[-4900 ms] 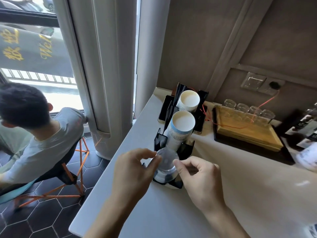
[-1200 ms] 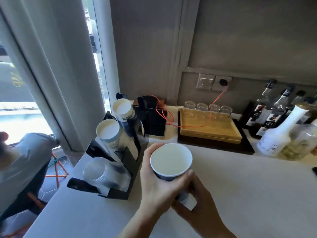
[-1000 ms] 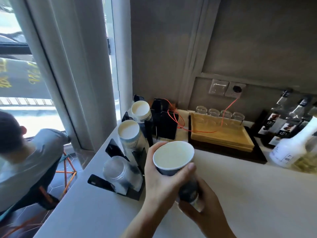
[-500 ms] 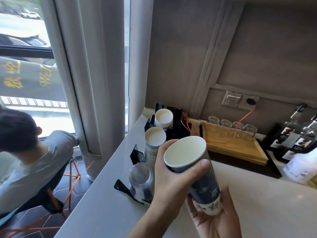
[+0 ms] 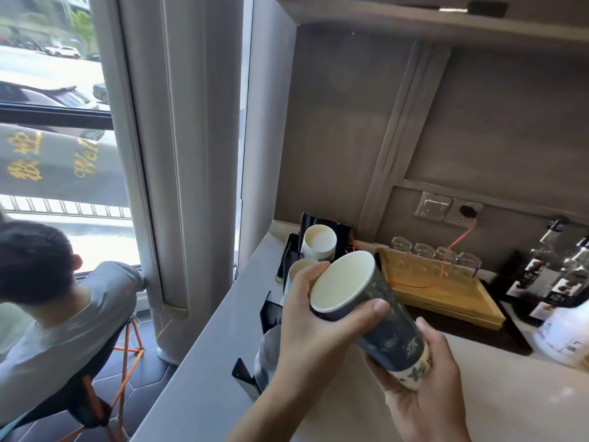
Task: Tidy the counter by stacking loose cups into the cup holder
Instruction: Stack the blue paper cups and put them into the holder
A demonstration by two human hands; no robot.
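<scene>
Cups [image 5: 379,320] held before holder [image 5: 271,314], hiding it.

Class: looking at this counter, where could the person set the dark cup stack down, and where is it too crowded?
Free: bare counter left of the cup holder toward the edge, and below the wooden tray. Crowded: the holder's row by the wall, and the bottles at far right.
</scene>
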